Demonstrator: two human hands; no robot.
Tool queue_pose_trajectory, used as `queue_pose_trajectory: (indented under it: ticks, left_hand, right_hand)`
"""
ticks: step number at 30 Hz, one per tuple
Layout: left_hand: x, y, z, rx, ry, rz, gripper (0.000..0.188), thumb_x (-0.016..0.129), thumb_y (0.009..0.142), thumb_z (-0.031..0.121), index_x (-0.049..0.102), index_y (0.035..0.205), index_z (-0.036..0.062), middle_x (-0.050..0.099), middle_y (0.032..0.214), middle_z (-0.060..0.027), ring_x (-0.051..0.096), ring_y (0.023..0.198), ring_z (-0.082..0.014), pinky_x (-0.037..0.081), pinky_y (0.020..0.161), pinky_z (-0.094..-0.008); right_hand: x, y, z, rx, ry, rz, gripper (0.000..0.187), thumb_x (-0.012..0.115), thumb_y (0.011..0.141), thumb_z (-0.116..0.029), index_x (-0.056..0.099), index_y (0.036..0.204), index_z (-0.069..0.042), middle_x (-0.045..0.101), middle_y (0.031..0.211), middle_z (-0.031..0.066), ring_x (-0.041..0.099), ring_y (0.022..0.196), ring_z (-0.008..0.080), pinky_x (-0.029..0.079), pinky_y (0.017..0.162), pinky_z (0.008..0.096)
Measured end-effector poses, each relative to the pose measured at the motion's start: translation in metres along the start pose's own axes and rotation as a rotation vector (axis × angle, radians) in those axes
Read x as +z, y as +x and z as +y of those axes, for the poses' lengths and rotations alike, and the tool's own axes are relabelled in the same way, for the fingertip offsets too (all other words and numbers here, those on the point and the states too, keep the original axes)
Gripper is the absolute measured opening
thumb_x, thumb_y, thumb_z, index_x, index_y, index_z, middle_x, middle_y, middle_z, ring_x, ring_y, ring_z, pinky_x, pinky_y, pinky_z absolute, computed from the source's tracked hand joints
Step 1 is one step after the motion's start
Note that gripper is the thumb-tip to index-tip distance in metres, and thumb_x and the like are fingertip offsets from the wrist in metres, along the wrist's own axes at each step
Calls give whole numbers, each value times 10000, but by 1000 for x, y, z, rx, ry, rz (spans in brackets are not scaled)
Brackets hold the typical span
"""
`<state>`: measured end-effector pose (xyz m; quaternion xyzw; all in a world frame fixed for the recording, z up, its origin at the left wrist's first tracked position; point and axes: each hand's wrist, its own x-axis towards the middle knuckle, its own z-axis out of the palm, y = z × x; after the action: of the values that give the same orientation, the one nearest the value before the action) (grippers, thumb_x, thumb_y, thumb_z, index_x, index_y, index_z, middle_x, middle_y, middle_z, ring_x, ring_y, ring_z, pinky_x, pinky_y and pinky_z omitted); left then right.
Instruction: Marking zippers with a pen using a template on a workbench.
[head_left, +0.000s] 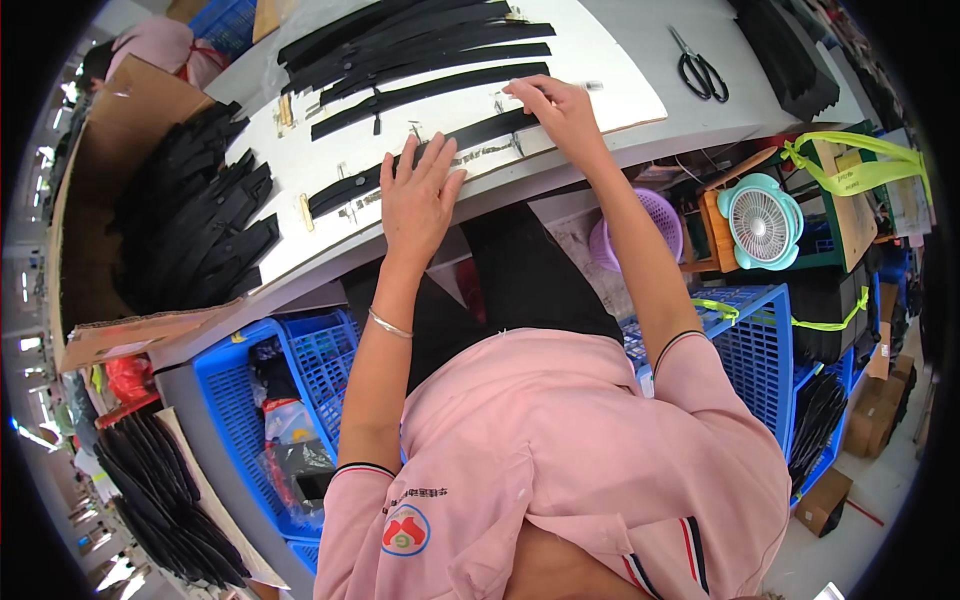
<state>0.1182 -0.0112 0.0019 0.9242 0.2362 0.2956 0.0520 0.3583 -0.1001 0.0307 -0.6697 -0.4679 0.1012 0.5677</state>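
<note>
A long black fabric strip (360, 186) lies along the near edge of a white board (600, 60) on the table. My left hand (420, 195) rests flat across the strip's middle, fingers stretched out and slightly apart. At the strip's right end is my right hand (560, 115), its thumb and forefinger drawn together in a pinch; what is between them, if anything, is too small to make out. Beyond my hands, another black strip (420, 97) with a short crossing tab lies apart from a layered group of black strips (400, 45).
An open cardboard box (85, 220) at the left holds many black pieces. Black-handled scissors (700, 75) and a black stack (785, 60) lie at the right. Below are blue crates (230, 380), a purple basket (660, 225) and a teal fan (762, 222). Another person (165, 50) is at far left.
</note>
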Motion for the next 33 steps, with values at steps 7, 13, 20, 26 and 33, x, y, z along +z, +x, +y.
queue_pose_trajectory:
  ticks: [7,13,20,26,33]
  left_hand:
    - [1,-3,4,-27,58,17,429,679,1004,350,676,1397,177,665,1433,-24,538,1401,-314,315,1210,-541]
    - [2,-4,4,-58,62,25,427,665,1014,359,663,1415,213,653,1452,1,540,1405,-293,311,1212,-529]
    - [-1,-4,5,-86,62,-2,446,684,1008,355,650,1440,247,642,1473,19,536,1414,-277,303,1221,-512]
    - [0,-2,7,-104,26,-25,455,694,1001,349,649,1443,249,641,1474,21,528,1423,-265,288,1230,-504]
    - [-3,-1,6,-128,2,-50,459,699,998,345,649,1444,249,640,1475,20,521,1430,-262,284,1233,-502]
  right_hand:
    - [12,7,21,122,-30,-127,307,664,1032,-324,768,1002,-37,673,753,-10,570,683,59,452,629,235]
    - [16,6,21,75,-158,-157,328,667,1033,-343,762,1001,-31,670,752,9,589,697,71,472,646,246]
    - [16,6,15,49,-215,-172,392,629,1023,-408,768,934,-53,728,801,66,669,678,263,513,661,355]
    - [19,4,24,-37,-267,-106,409,658,1012,-386,759,875,-14,739,829,33,644,624,253,496,611,336]
    - [8,-1,10,72,-127,-202,328,682,1018,-295,752,851,-22,638,666,-2,516,624,53,392,560,256]
